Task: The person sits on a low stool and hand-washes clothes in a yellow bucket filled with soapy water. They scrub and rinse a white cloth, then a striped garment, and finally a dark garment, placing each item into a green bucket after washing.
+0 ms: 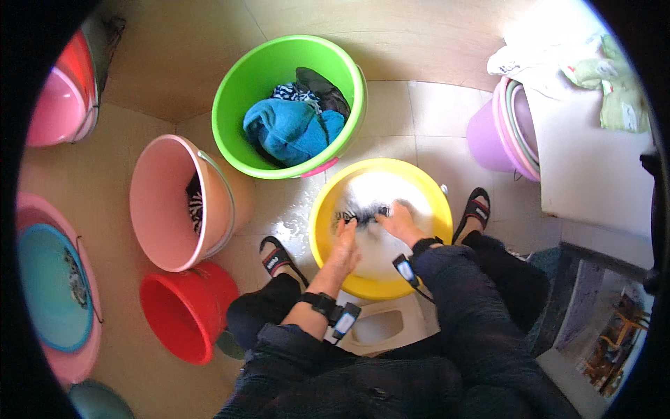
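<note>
In front of me a round yellow plastic tub (320, 230) holds cloudy, sudsy water. Dark cloth (366, 216) with a black-and-white patterned part lies partly under the foam. My left hand (346, 246) grips the cloth's patterned end at the left. On the other side, my right hand (399, 222) has its fingers closed on the same cloth, which stretches between both hands. Foam hides the cloth's lower part. Each wrist wears a black strap with a small device.
A green tub (230, 146) with blue and dark cloth stands beyond. Left are a pink bucket (157, 204) with patterned cloth, a red bucket (172, 319) and a blue basin (47, 293). Stacked buckets (487, 128) stand right, beside a white surface (591, 167). The tiled floor (293, 222) is wet.
</note>
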Available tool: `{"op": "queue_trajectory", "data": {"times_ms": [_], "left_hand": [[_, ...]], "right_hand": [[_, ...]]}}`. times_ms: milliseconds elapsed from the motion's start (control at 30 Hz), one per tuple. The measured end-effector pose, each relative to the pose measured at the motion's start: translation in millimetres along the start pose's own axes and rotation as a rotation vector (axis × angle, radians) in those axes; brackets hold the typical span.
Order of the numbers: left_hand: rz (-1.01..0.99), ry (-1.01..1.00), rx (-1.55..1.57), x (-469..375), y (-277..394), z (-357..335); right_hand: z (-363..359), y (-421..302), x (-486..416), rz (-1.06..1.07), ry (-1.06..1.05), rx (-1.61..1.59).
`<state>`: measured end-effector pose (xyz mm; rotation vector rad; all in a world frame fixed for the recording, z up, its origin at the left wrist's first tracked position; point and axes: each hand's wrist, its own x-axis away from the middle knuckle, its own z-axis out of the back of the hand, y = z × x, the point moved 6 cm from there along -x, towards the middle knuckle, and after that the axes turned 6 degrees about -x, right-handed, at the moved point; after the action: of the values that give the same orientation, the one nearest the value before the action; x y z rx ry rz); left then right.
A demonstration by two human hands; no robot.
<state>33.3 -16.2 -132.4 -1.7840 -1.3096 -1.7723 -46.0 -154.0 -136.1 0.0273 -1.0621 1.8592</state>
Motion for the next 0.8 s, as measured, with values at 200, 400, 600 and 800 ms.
{"op": "queue_trajectory", "data": {"times_ms": [200, 400, 600, 800], "left_hand": [[-0.035, -0.319, 0.327, -15, 9, -4], [-0.295, -0.471, 0.508, 11, 23, -21], [-0.327, -0.04, 0.114, 8, 22, -9], [-0.034, 0.22, -0.038, -31, -16, 32]], "right_hand": [[6, -77, 76, 0.316, -0.218, -0.185], [19, -103, 82, 0.37, -0.056, -0.252], [38, -24, 23, -0.003, 0.201, -0.189], [19, 17, 13, 0.004, 0.17, 0.201]]}}
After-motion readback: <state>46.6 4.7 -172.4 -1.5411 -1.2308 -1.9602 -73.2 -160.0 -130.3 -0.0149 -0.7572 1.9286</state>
